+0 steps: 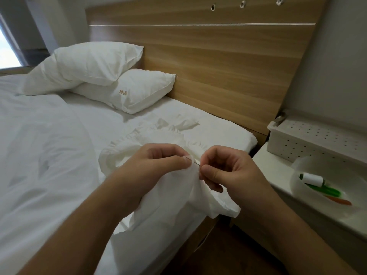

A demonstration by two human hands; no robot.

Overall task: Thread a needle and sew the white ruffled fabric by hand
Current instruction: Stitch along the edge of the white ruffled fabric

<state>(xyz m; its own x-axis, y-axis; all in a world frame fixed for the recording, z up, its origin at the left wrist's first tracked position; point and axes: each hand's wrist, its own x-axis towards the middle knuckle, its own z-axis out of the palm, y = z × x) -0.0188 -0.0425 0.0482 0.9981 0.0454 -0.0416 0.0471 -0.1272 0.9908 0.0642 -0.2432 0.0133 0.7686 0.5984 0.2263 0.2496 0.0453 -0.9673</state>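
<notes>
White ruffled cotton fabric (174,187) lay bunched on the white-sheeted bed (49,155), pinched in the left hand (158,167). At its three o'clock, the right hand (228,171) held a tight grip on the thin steel needle (195,162).

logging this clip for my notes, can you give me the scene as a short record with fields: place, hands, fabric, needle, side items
place: edge of a bed with white sheets, wooden headboard behind
left hand: left hand pinches the white ruffled fabric at the seam
right hand: right hand pinches the needle at the fabric edge
fabric: bunched, part lying on the bed, part hanging over its edge
needle: thin, only a short length shows between the hands; thread not discernible
side items: clear bowl on the bedside shelf, holding a white spool and green and orange items
pillows: two pillows, stacked
</notes>
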